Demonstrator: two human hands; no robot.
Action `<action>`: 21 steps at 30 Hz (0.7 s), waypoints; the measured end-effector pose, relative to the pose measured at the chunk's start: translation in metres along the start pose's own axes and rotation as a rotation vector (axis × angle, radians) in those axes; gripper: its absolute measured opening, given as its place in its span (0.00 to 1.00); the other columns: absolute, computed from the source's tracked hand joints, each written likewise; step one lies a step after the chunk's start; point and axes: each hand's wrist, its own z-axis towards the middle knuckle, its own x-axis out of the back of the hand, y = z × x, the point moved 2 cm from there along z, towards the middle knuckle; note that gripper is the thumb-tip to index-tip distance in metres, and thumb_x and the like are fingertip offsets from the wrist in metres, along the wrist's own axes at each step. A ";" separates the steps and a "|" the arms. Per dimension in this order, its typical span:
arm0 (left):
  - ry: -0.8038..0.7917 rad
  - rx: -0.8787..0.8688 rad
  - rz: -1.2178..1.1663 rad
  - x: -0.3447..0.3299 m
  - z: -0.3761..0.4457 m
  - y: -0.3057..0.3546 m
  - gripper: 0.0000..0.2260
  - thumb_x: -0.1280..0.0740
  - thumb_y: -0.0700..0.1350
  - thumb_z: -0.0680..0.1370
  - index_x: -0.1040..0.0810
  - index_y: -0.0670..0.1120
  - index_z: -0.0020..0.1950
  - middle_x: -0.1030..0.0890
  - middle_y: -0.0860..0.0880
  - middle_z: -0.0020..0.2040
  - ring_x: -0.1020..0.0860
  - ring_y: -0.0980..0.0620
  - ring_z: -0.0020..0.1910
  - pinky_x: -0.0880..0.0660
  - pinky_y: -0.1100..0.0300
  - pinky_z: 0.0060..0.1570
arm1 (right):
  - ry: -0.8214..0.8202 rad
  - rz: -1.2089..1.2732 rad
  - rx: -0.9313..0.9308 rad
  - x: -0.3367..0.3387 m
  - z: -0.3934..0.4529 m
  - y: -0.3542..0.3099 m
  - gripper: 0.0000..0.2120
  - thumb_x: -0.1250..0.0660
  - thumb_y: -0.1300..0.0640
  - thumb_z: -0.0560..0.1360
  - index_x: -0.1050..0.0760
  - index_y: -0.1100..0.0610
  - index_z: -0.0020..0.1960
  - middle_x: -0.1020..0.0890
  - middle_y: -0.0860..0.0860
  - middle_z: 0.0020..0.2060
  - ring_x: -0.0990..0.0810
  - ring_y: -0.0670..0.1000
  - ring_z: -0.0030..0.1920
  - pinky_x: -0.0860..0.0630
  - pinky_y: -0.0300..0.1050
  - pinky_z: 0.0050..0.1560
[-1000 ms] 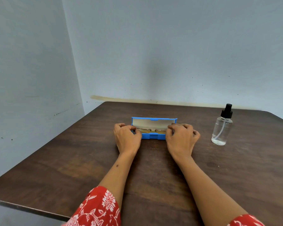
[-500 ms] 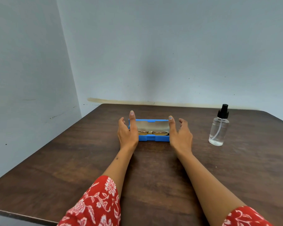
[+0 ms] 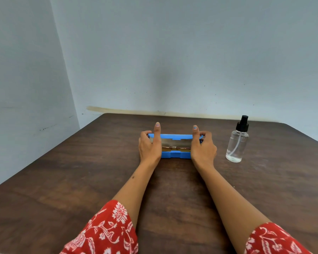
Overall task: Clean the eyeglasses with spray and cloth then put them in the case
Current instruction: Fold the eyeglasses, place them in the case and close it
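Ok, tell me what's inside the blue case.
In the open blue case lie the eyeglasses, thin frame showing mid-case. The left hand and right hand cover both ends, hiding anything there, a cloth included.

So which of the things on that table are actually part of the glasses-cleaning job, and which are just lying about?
Part of the job:
- blue case, open, held at its ends by the left hand and right hand
- eyeglasses lying inside it
- spray bottle standing to the right

Just there:
- wooden table

No cloth shows in this view.
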 end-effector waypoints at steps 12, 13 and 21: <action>-0.129 -0.012 -0.052 -0.001 -0.005 -0.007 0.26 0.23 0.54 0.64 0.31 0.47 0.53 0.26 0.48 0.53 0.26 0.52 0.50 0.29 0.64 0.40 | -0.105 -0.064 -0.007 0.030 -0.006 0.006 0.26 0.28 0.41 0.69 0.33 0.55 0.55 0.26 0.51 0.49 0.26 0.52 0.51 0.30 0.44 0.48; -0.136 -0.017 -0.043 0.000 -0.003 -0.008 0.25 0.22 0.53 0.64 0.31 0.47 0.52 0.26 0.47 0.54 0.26 0.50 0.51 0.27 0.62 0.42 | -0.115 -0.061 -0.009 0.031 -0.006 0.007 0.26 0.28 0.41 0.68 0.33 0.56 0.56 0.26 0.52 0.50 0.26 0.52 0.52 0.30 0.44 0.49; -0.223 -0.085 0.117 0.002 0.002 -0.007 0.28 0.23 0.53 0.65 0.26 0.45 0.61 0.26 0.47 0.60 0.27 0.50 0.58 0.26 0.54 0.59 | -0.216 -0.153 0.058 0.034 -0.004 0.008 0.30 0.29 0.44 0.70 0.29 0.58 0.66 0.25 0.54 0.62 0.27 0.52 0.61 0.29 0.46 0.61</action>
